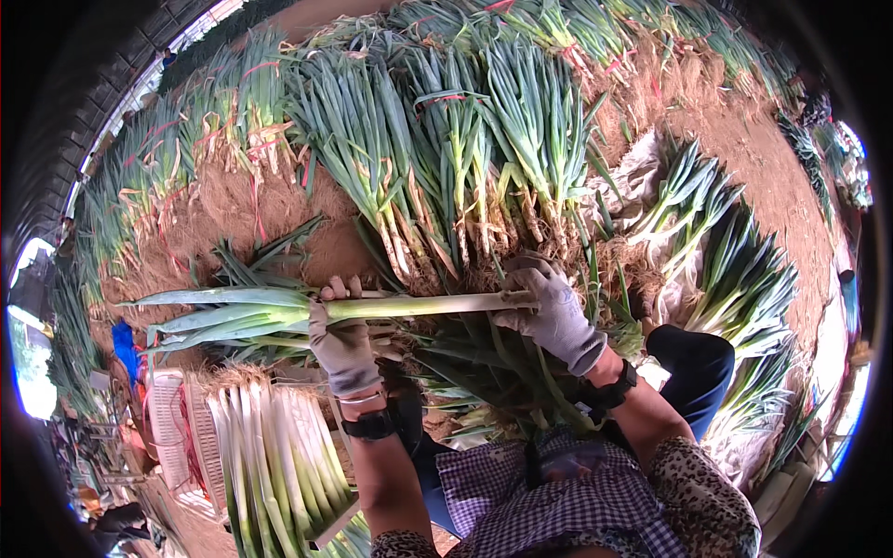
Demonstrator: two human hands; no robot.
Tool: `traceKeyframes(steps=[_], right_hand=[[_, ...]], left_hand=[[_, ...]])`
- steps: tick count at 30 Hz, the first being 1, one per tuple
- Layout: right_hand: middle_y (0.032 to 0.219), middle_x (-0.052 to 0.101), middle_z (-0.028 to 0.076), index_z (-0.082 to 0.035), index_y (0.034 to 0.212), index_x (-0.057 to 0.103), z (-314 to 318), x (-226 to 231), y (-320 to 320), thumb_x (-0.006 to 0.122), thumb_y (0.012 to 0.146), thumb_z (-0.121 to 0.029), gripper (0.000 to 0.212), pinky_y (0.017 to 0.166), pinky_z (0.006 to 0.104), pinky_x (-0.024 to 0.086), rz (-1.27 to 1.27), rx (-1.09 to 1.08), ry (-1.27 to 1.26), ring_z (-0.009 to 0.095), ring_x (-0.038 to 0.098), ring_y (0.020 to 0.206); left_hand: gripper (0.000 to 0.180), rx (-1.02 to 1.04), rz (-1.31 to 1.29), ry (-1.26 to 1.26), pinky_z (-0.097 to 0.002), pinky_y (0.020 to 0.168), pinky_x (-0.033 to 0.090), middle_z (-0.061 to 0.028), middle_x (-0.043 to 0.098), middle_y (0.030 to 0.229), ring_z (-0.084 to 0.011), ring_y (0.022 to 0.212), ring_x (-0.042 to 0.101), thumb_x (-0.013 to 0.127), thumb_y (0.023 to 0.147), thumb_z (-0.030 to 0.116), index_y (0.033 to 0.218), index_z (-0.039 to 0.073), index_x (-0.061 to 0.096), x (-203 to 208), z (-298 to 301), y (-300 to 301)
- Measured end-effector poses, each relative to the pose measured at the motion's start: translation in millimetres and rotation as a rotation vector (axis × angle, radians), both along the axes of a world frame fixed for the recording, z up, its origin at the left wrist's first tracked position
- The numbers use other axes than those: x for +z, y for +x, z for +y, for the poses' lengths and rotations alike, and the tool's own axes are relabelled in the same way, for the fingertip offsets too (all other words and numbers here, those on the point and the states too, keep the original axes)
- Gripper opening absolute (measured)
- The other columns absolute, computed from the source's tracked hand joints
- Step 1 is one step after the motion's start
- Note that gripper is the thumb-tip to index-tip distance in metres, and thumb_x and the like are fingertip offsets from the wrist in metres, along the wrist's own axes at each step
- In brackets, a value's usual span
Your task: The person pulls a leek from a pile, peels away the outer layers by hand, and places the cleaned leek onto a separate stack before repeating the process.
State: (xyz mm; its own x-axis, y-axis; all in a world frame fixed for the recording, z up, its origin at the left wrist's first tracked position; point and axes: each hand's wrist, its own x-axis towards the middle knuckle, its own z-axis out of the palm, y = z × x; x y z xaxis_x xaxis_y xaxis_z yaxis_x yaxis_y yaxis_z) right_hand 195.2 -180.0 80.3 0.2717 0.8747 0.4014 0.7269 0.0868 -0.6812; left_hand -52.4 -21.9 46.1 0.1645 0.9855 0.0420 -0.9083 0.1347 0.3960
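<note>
A long green onion [423,305] lies level across the middle, leaves to the left and white stalk to the right. My left hand [342,339], in a pale glove with bare fingertips showing, is closed around it just below the leaves. At the other end, my gloved right hand [551,312] grips the white stalk, its fingers covering the root end. Below my left forearm's side stands a pile of pale-stalked green onions [274,456], roots toward the top. More loose leaves [493,358] lie under the held stalk, partly hidden by my arms.
Upright bundles of green onions [446,139] stand ahead, some tied with red string. Further onions [744,279] lie on pale sacking at the right. A slatted plastic crate [172,423] sits at the left, near a blue item [126,349]. My knee [693,358] is raised on the right.
</note>
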Motion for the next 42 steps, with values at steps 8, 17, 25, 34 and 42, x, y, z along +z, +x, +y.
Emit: traceKeyframes(steps=[8,17,25,34,42], right_hand=[[0.113,0.053,0.013,-0.005,0.08,0.06,0.0,4.3,-1.7,0.076,0.065,-0.005,0.022,0.081,0.0334,0.047,0.118,0.093,-0.129,0.027,0.055,0.103],[0.074,0.059,0.003,-0.008,0.082,0.056,-41.1,-2.1,54.1,0.062,0.086,-0.014,0.009,0.065,0.0275,0.048,1.424,0.202,0.118,0.014,0.055,0.065],[0.095,0.061,0.008,-0.006,0.09,0.059,-10.1,7.8,5.5,0.079,0.062,-0.009,0.035,0.076,0.0306,0.049,-0.061,0.274,-0.017,0.023,0.06,0.088],[0.071,0.05,-0.002,-0.007,0.084,0.052,-46.8,9.1,16.1,0.068,0.081,-0.013,0.018,0.066,0.0259,0.046,1.417,0.333,0.014,0.008,0.045,0.054],[0.094,0.06,0.009,-0.002,0.095,0.057,-70.0,32.8,36.2,0.079,0.066,-0.019,0.04,0.079,0.0344,0.048,0.062,0.006,-0.179,0.022,0.059,0.09]], left_hand=[[0.013,-0.032,-0.025,0.055,-0.0532,0.101,0.037,-0.0077,0.059,0.09,-0.0265,0.101,0.056,0.057,0.088,0.014,0.092,0.002,0.055,-3.4,1.2,-3.1],[0.014,-0.019,-0.01,-0.026,-0.0528,0.101,0.037,-0.0094,0.059,0.087,-0.0278,0.102,0.056,0.054,0.089,0.013,0.092,0.0,0.054,-2.5,2.2,-8.2],[0.014,-0.14,-0.026,-0.036,-0.0525,0.1,0.039,-0.0102,0.059,0.087,-0.0277,0.098,0.057,0.051,0.089,0.011,0.09,-0.002,0.055,5.7,-5.5,6.5],[0.014,-0.001,-0.026,-0.131,-0.053,0.099,0.04,-0.0117,0.055,0.082,-0.0293,0.092,0.057,0.049,0.089,0.01,0.086,-0.003,0.052,-8.7,8.0,-0.5],[0.01,-0.035,0.109,-0.169,-0.0444,0.078,0.045,-0.009,0.061,0.09,-0.0322,0.094,0.059,0.052,0.089,0.018,0.089,0.008,0.054,-5.0,1.1,2.3]])
